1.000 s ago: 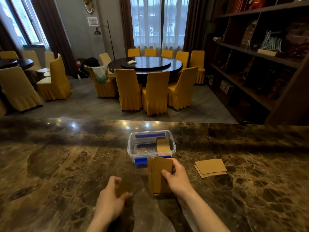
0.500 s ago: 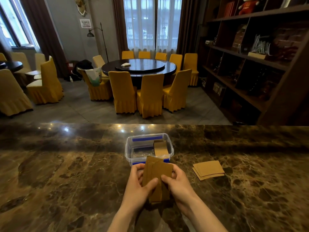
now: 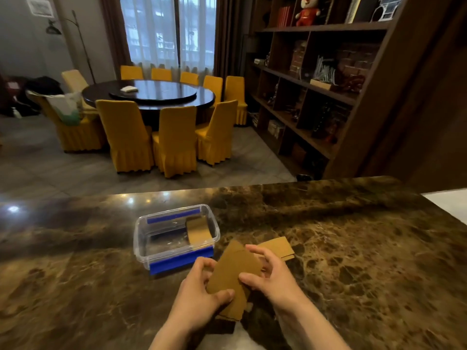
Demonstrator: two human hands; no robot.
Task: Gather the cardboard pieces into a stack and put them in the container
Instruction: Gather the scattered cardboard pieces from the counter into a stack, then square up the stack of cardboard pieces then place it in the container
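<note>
Both hands hold a bundle of brown cardboard pieces tilted above the marble counter, just in front of a clear plastic container with blue clips. My left hand grips the bundle's lower left edge with the thumb on top. My right hand pinches its right edge. One cardboard piece leans inside the container against its right wall. A small flat pile of cardboard lies on the counter behind my right hand, partly hidden by it.
The dark marble counter stretches wide to both sides, its far edge just past the container. Beyond it are a round table with yellow chairs and a wooden shelf unit on the right.
My left hand came up from the counter and joined the right on the bundle. The bundle has tilted and shifted right, toward the flat pile. The camera view has swung right.
</note>
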